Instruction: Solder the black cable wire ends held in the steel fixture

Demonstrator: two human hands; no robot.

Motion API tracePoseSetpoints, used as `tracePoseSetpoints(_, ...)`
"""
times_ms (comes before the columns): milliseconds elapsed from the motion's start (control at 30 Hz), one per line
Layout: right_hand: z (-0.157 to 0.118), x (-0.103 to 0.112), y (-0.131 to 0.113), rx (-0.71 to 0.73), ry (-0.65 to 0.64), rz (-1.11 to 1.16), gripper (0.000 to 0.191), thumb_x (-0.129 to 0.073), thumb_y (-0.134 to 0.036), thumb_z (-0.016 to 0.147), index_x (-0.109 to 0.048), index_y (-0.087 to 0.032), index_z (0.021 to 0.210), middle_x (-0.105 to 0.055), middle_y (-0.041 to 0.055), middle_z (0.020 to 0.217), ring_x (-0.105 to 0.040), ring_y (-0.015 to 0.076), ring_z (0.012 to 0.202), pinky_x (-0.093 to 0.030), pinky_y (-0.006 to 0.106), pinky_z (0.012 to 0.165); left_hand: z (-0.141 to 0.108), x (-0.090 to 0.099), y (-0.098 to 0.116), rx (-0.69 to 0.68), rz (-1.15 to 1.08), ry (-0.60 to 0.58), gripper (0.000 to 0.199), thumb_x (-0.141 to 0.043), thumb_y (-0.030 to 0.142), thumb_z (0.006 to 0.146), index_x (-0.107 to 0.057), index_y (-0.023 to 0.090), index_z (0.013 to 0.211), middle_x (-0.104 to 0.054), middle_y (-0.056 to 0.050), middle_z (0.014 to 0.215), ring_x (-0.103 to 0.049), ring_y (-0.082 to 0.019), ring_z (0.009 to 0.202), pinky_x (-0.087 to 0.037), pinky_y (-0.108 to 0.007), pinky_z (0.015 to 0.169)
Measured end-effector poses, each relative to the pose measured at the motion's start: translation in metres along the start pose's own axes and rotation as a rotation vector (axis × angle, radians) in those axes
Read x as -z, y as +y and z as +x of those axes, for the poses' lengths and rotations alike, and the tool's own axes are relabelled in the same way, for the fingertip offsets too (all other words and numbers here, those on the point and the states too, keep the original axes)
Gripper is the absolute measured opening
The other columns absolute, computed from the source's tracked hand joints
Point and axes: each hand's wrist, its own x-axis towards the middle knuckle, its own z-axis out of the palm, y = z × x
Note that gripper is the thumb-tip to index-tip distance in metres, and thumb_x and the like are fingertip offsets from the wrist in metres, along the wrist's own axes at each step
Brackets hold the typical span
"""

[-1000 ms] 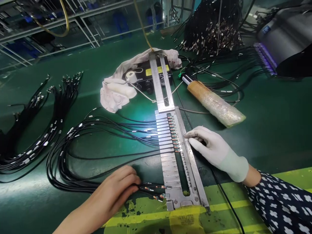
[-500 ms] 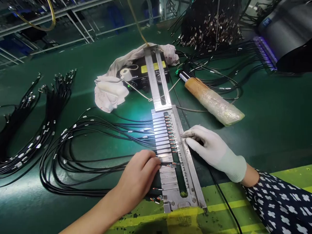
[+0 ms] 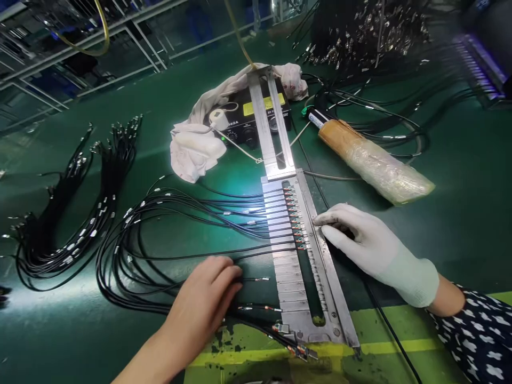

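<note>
A slotted metal fixture [image 3: 292, 290] lies in the middle, with black cables [image 3: 244, 201] laid in its upper grooves and their connector ends [image 3: 295, 214] over the long slot. My bare left hand [image 3: 206, 298] is left of the fixture's lower grooves, fingers curled around a black cable whose stripped tip [image 3: 262, 279] sticks out past them. More loose cable ends [image 3: 302, 351] emerge beneath this hand near the fixture's lower end. My right hand [image 3: 366, 248], in a white glove, pinches the right edge of the fixture's metal bar with thumb and forefinger.
A black control box [image 3: 240, 140] with a cloth [image 3: 196, 152] around it stands behind the fixture. A wrapped roll-like handle [image 3: 376, 162] lies at the right. Cable bundles [image 3: 116, 160] lie left; a cable pile [image 3: 360, 37] and purple-lit device [image 3: 480, 69] are at the back right.
My left hand has drawn back left from the fixture's grooves, and the connector formerly over the slot beside it is gone from there. My right hand keeps its place on the bar. The view has shifted.
</note>
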Motion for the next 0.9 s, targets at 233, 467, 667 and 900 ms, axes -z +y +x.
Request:
tracePoseSetpoints(233,-0.001,0.000,-0.002,-0.007,0.008,-0.005,0.015,-0.051,-0.027,0.094,-0.065,-0.026,0.099,-0.065,0.0031,0.097,-0.060,0.0220,0.090,-0.049,0.039,0.081,0.016,-0.004,0.005,0.021,-0.169,0.103,0.008,-0.043,0.014,0.097,-0.047,0.020,0.096,-0.051,-0.001,0.087,-0.049,-0.013,0.079,-0.042,-0.024,0.071)
tracePoseSetpoints(467,-0.001,-0.001,-0.003,0.011,0.029,0.000,0.014,-0.052,-0.022,0.093,-0.065,-0.024,0.098,-0.065,0.0029,0.097,-0.061,0.0211,0.090,-0.049,0.037,0.083,0.058,-0.033,0.033,-0.132,-0.287,0.095,0.015,-0.043,0.010,0.097,-0.053,0.020,0.104,-0.053,-0.004,0.097,-0.054,-0.013,0.088,-0.046,-0.023,0.079)
tracePoseSetpoints(667,0.001,0.002,-0.006,0.000,0.020,-0.005,0.013,-0.053,-0.020,0.092,-0.064,-0.024,0.096,-0.065,0.0017,0.094,-0.059,0.0202,0.089,-0.047,0.036,0.081,0.050,-0.027,0.013,-0.212,-0.075,0.039,0.034,-0.040,0.007,0.095,-0.051,0.019,0.126,-0.051,-0.006,0.097,-0.052,-0.013,0.082,-0.045,-0.023,0.069)
tracePoseSetpoints(900,0.002,0.002,-0.004,0.010,0.013,-0.005,0.012,-0.053,-0.020,0.093,-0.064,-0.024,0.096,-0.065,0.0014,0.094,-0.059,0.0199,0.089,-0.046,0.036,0.080,0.054,-0.023,0.003,-0.351,0.075,0.027,0.040,-0.034,0.012,0.097,-0.050,0.020,0.132,-0.053,-0.008,0.100,-0.051,-0.016,0.082,-0.047,-0.027,0.069)
